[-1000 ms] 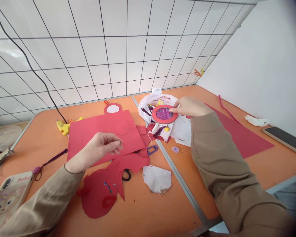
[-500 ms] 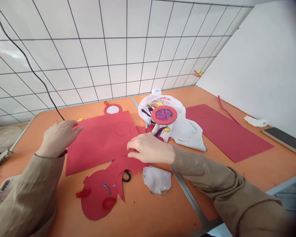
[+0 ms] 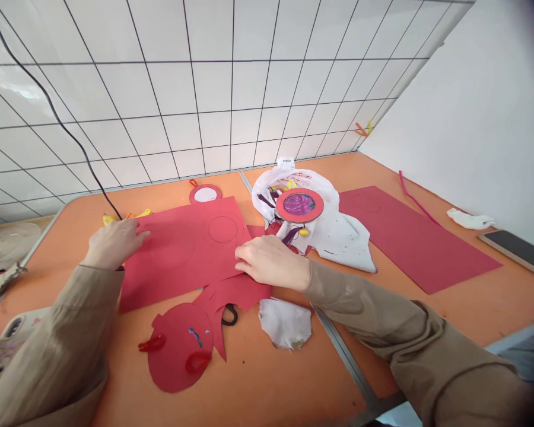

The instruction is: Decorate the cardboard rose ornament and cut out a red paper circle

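A large sheet of red paper (image 3: 169,267) lies across the left part of the table, with circles drawn on it. At its upper left edge is my left hand (image 3: 115,240), its thumb over the paper and its other fingers bent at the edge, partly hidden. My right hand (image 3: 271,261) pinches the sheet's right edge between thumb and fingers. Under that edge are red paper offcuts (image 3: 238,290), with a black loop (image 3: 229,314), perhaps a scissors handle, showing beneath. A red paper disc (image 3: 178,356) with glossy red pieces on it lies nearer me.
A white plastic bag (image 3: 347,237) carries a red-rimmed disc with a purple rose (image 3: 299,205). Behind the sheet sits a red ring with a white centre (image 3: 205,194). Another red sheet (image 3: 409,237), a white scrap (image 3: 285,323) and a phone (image 3: 518,252) also lie on the table.
My left hand has shifted right and down onto the sheet's edge. The fingers of my right hand have closed on the right edge. The view has moved slightly.
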`<state>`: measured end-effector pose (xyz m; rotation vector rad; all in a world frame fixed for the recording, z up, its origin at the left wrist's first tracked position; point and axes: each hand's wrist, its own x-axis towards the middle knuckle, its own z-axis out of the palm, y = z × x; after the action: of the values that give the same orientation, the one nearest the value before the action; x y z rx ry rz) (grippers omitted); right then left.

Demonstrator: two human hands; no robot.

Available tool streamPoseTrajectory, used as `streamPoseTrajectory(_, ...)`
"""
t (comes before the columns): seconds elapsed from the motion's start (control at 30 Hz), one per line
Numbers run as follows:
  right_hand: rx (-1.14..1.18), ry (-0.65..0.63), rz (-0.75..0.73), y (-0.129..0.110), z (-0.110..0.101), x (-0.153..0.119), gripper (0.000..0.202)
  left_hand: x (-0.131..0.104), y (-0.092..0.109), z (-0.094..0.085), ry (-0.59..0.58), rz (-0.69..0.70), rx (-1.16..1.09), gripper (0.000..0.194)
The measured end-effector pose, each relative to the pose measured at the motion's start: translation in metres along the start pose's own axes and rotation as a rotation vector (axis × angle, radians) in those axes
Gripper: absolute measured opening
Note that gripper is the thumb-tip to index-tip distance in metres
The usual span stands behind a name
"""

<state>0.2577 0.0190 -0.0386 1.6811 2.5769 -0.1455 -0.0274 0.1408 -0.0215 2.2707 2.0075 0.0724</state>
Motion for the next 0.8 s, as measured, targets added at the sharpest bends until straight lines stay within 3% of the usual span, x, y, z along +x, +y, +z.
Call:
streamPoseTrajectory(0.4, -0.021, -0.016, 0.020, 0.009, 0.004, 0.002, 0.021, -0.001, 0.004, -0.006, -0.077, -0.071, 0.149, 0.025)
streamPoseTrajectory(0.67, 0.053, -0.049, -0.059, 0.003, 0.004, 0.000, 0.019, 0.003, -0.001, 0.002, 0.026, -0.082, 0.122, 0.019)
streamPoseTrajectory(0.8, 0.076, -0.081, -0.027, 0.007, 0.002, 0.002, 0.017, 0.004, -0.004, 0.004, 0.056, -0.095, 0.085, 0.013)
